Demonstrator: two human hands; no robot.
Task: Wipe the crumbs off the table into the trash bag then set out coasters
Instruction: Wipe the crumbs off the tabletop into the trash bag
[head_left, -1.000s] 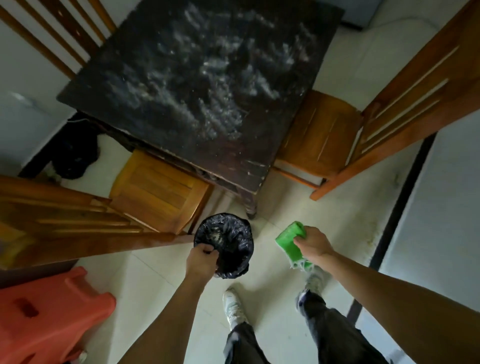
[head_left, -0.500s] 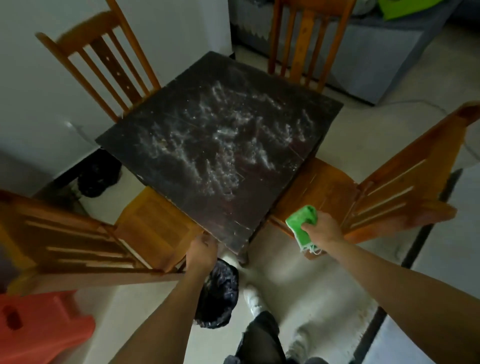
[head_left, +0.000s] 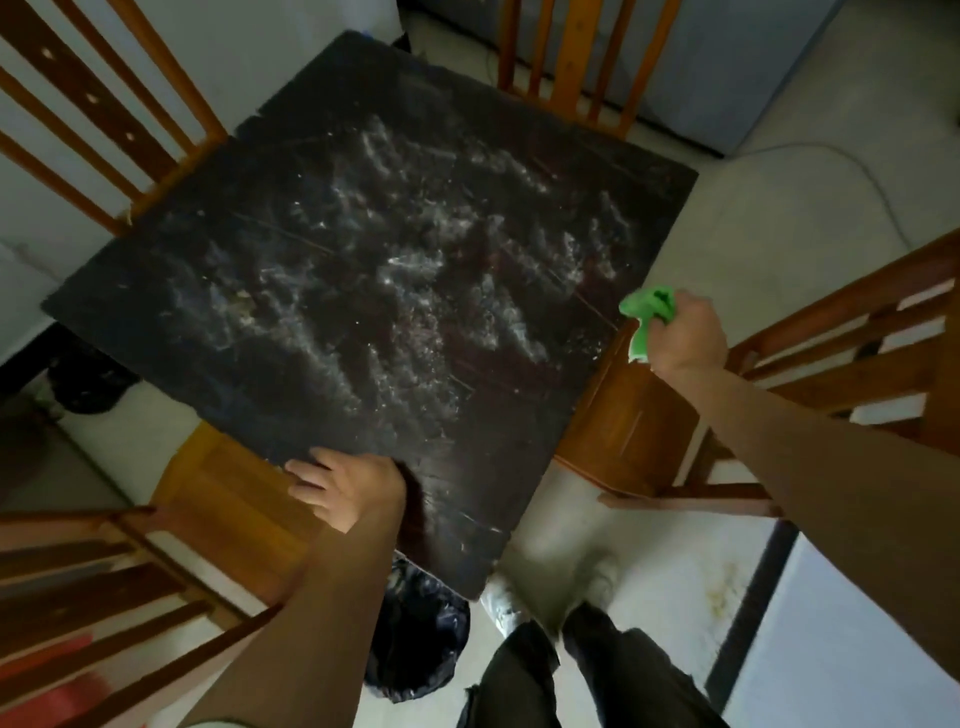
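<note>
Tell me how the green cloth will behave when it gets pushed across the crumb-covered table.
Probably floppy: the green cloth is bunched in the right hand, and a tail droops below the fist. Likely light, since one hand carries it in the air. Pushed over the table, it may crumple and skip crumbs unless pressed flat.

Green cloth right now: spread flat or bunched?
Bunched. The right hand grips the cloth in a wad at the table edge, one end hanging down.

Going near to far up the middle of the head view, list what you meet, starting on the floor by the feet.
trash bag → left hand → crumbs on the table → far chair
</note>
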